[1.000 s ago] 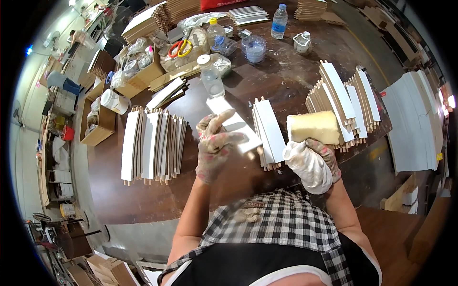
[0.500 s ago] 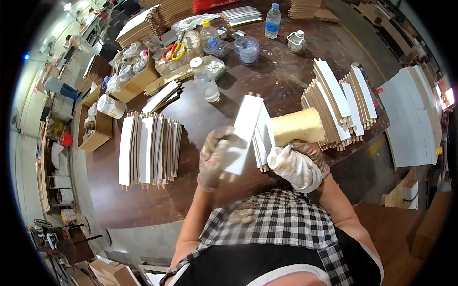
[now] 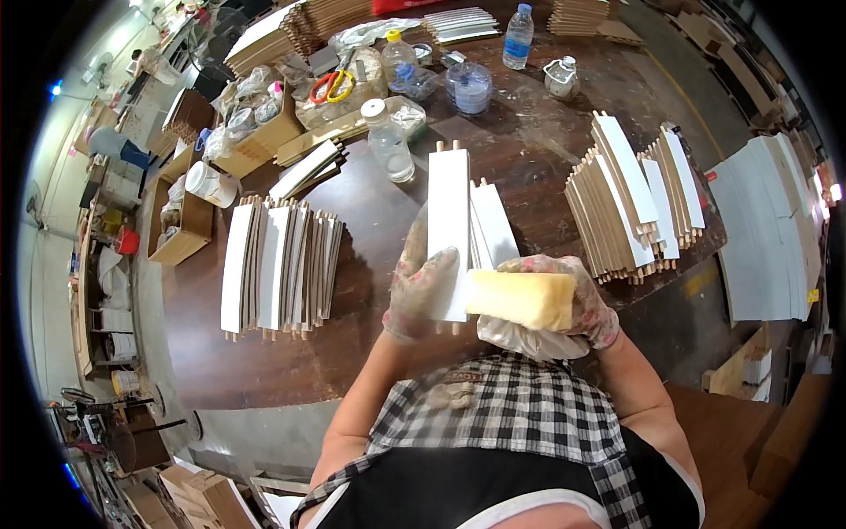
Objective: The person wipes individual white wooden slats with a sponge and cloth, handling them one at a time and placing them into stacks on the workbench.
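In a stained work glove, my left hand [image 3: 414, 282] grips a white slat [image 3: 448, 198] with short wooden dowels at both ends, held nearly upright. My right hand [image 3: 590, 304], gloved too, holds a yellow sponge [image 3: 522, 300] and a bunched white cloth [image 3: 533, 342] beneath it. The sponge's left end meets or overlaps the slat's lower right edge; I cannot tell if they touch. Behind the hands, more white slats [image 3: 493, 225] lie on the dark brown table [image 3: 370, 353].
Rows of dowelled slats stand at left [image 3: 275, 264] and right [image 3: 608, 212]. A clear bottle [image 3: 388, 145], a water bottle [image 3: 518, 40], a plastic tub [image 3: 469, 91], scissors [image 3: 339, 86] and a cardboard box [image 3: 187, 231] sit farther back. White sheets [image 3: 762, 229] lean beyond the table's right side.
The slat has gone from tilted and blurred to nearly upright. My right hand has brought the sponge left and down to the slat's lower end, turning so the cloth hangs below.
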### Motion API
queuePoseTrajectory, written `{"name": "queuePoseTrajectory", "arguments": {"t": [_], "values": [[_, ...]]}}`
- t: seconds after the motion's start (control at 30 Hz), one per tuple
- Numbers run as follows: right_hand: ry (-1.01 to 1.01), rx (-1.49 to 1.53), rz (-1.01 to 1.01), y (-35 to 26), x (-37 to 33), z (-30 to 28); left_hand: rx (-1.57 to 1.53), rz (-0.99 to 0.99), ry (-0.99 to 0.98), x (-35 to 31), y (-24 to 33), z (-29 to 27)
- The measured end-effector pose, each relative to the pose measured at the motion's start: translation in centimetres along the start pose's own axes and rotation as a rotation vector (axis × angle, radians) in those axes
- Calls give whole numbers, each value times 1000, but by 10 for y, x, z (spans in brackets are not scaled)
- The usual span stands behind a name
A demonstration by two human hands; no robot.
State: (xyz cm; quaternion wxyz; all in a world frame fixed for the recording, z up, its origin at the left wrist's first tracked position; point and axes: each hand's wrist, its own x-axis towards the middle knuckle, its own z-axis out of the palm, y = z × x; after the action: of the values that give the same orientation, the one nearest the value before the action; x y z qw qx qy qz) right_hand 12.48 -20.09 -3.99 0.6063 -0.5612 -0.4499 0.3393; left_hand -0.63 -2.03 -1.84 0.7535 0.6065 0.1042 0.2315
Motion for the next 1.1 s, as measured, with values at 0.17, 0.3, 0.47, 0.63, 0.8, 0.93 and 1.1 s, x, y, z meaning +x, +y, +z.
{"name": "queuePoseTrajectory", "arguments": {"t": [0.17,0.3,0.47,0.63,0.8,0.93,1.1], "values": [[26,-34,-317,-6,27,-9,192,-62,-58,-8,-6,0],[376,-606,-378,-2,50,-35,741,325,-198,-18,-11,-10],[244,-467,-18,-17,52,-60,171,-155,-42,-19,5,-2],[275,296,135,35,43,-41,648,392,-205,-13,-10,-15],[-177,186,-445,45,30,-31,465,52,-77,-5,-8,-10],[-45,-326,-211,45,39,-61,593,78,-119,-10,-13,-12],[-68,422,-191,21,40,-18,782,391,-93,12,-23,-25]]}}
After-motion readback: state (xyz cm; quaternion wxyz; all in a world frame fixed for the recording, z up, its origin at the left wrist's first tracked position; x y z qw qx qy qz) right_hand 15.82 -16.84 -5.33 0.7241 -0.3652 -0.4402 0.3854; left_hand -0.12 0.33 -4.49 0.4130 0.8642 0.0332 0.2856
